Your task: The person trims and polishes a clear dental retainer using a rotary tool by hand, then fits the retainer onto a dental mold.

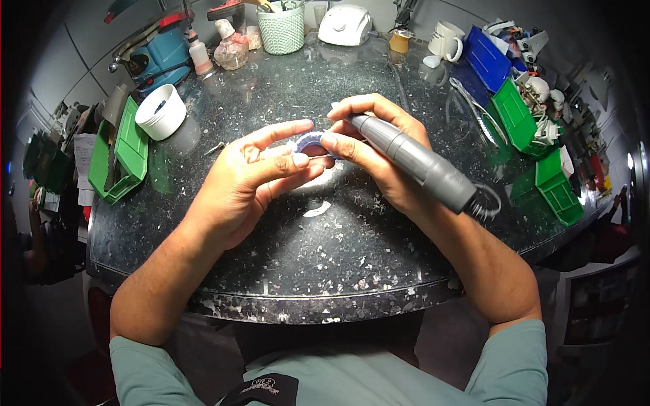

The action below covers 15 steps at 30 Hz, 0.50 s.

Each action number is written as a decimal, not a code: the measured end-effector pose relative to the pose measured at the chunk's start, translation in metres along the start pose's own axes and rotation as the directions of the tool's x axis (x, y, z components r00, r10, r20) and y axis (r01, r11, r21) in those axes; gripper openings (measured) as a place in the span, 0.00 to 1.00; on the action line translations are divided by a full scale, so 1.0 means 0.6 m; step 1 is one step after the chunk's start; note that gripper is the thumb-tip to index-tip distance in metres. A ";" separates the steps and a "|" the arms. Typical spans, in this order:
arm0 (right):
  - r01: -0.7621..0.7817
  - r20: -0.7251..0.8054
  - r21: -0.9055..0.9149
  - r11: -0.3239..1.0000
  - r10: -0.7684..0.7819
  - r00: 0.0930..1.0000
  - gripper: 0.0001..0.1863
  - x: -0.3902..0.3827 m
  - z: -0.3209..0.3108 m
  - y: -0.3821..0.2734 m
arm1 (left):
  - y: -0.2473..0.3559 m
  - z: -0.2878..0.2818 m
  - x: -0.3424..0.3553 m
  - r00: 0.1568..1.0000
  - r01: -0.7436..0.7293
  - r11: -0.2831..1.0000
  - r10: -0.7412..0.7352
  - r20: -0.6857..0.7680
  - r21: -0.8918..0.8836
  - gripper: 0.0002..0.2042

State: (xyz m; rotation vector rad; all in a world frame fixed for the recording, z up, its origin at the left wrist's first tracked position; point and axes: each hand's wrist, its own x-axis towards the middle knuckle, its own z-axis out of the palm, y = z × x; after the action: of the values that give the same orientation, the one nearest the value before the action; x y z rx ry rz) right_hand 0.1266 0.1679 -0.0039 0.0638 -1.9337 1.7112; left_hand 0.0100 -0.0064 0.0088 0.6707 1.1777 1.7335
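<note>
My left hand point(237, 172) is closed loosely around a small blue arch-shaped piece point(310, 141), which looks like a dental piece, and holds it at the fingertips above the table. My right hand point(386, 145) grips a grey rotary handpiece point(413, 159), its cord end pointing down toward my right forearm. The right thumb touches the arch piece near its right end. The handpiece's tip and any bur on it are hidden behind my fingers. Below the hands, a thin white crescent-shaped bit point(316, 208) lies on the dark speckled table point(325, 271).
At the left stand a white cup point(160, 118) and a green bin point(128, 155). A pale green basket point(281, 30), a white box-shaped unit point(345, 26) and a mug point(445, 40) line the back. A blue bin point(486, 57) and green bins point(516, 115) stand right, beside a coiled cord point(477, 111).
</note>
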 end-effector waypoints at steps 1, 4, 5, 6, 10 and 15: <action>-0.050 -0.004 0.069 0.996 0.051 0.999 0.12 -0.001 -0.001 -0.005 | -0.002 0.000 0.002 1.000 -0.004 1.000 0.004 -0.001 -0.009 0.25; -0.053 -0.016 0.065 0.996 0.054 0.998 0.12 0.000 0.000 -0.001 | 0.000 -0.001 0.000 1.000 -0.020 1.000 0.020 0.008 -0.011 0.24; -0.060 0.002 0.052 0.997 0.060 0.998 0.12 0.001 -0.002 0.002 | -0.001 -0.002 0.001 1.000 -0.022 1.000 0.022 0.008 -0.010 0.24; -0.059 0.002 0.053 0.997 0.059 0.998 0.12 0.001 -0.002 0.003 | -0.004 -0.005 0.001 0.999 -0.039 0.999 0.039 0.013 0.014 0.24; -0.037 -0.083 0.139 0.990 0.049 0.995 0.11 0.003 0.002 -0.003 | -0.001 0.003 0.000 0.994 -0.095 0.994 0.098 0.042 -0.060 0.26; 0.011 -0.113 0.167 0.986 0.008 0.994 0.09 -0.010 0.025 -0.018 | -0.038 0.012 -0.004 0.993 -0.078 0.987 0.089 0.076 -0.139 0.23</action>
State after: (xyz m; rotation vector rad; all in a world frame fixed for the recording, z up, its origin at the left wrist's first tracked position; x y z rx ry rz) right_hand 0.1300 0.1499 0.0026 0.0289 -1.7053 1.8330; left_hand 0.0256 -0.0024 -0.0088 0.7107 0.9776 1.8205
